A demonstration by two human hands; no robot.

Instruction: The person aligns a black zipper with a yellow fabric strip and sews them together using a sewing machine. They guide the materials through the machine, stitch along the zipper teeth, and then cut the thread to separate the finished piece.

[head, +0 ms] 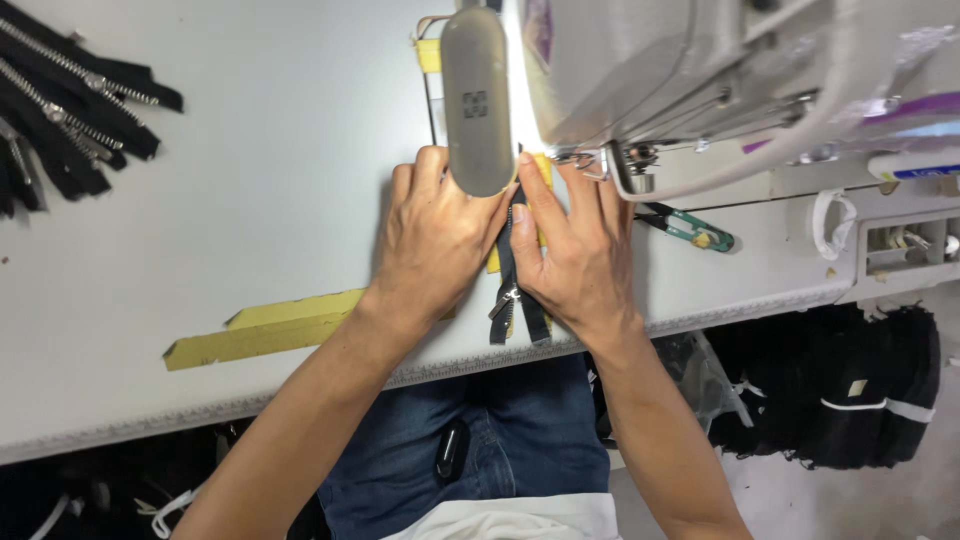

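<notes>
While both hands press flat, black zipper (510, 285) lies between left hand (435, 235), right hand (580, 255).

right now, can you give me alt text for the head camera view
Two bare hands, left hand and right hand, press a black zipper flat on a white table under a sewing machine. More black zippers lie at far left, yellow strips near the table edge, green snips at right.
</notes>
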